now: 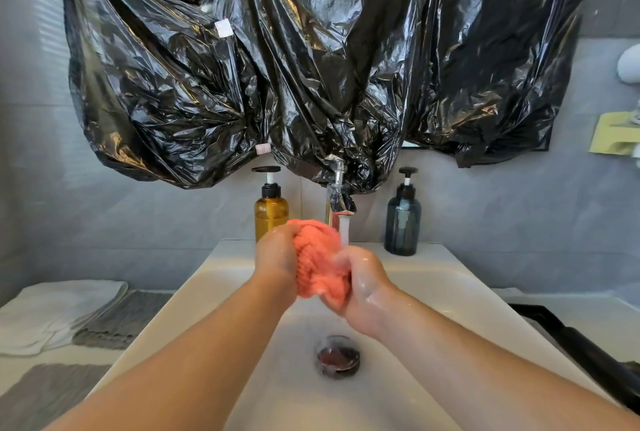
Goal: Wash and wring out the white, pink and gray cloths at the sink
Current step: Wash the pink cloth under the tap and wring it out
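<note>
Fingers of left hand (277, 254) and right hand (363, 278) clench bunched pink cloth (318, 261) between them.

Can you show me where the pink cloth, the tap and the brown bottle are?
Pink cloth (317, 262): head view, bunched middle between both hands.
Tap (337, 195): head view, shiny spout above the running water.
Brown bottle (271, 219): head view, amber body below the black pump.

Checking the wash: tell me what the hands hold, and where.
Both grip the bunched pink cloth: left hand on its left side, right hand on its lower right.
</note>
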Demonstrator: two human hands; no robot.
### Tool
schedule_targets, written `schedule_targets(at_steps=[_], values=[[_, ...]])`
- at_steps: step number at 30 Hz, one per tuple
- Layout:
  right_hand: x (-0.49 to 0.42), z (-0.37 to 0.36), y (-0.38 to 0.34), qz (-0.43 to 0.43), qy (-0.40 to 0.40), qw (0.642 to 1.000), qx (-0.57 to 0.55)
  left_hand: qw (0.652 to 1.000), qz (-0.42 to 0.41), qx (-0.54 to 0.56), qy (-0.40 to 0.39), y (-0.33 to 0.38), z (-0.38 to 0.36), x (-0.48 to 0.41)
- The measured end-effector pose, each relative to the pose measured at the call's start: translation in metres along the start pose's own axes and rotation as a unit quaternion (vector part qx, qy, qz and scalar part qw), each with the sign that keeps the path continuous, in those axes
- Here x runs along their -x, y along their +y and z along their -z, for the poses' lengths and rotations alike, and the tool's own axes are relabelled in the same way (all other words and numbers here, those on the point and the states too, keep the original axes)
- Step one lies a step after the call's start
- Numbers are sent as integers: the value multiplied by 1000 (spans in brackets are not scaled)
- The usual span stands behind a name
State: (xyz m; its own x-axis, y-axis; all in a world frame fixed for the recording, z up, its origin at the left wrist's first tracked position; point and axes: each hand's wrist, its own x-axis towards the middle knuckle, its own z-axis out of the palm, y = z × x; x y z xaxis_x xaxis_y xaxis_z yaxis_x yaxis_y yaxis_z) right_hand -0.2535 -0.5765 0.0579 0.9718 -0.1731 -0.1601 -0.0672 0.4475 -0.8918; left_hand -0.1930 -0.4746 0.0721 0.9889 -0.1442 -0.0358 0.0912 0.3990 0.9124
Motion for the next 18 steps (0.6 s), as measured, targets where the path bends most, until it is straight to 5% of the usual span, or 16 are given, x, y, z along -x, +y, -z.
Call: schedule_targets(at_steps=[4, 9, 13, 18], values=[[-2, -8, 10, 12, -41, 999, -4, 998, -2, 69, -3, -3, 3, 2], [-7, -10, 3, 118, 45, 991, -38, 998, -24, 49, -34, -2, -8, 2], [1, -13, 3, 208, 181, 959, 68, 996, -89, -19, 14, -12, -16, 2], [-7, -13, 28, 234, 222, 920, 222, 997, -27, -31, -67, -23, -12, 1]])
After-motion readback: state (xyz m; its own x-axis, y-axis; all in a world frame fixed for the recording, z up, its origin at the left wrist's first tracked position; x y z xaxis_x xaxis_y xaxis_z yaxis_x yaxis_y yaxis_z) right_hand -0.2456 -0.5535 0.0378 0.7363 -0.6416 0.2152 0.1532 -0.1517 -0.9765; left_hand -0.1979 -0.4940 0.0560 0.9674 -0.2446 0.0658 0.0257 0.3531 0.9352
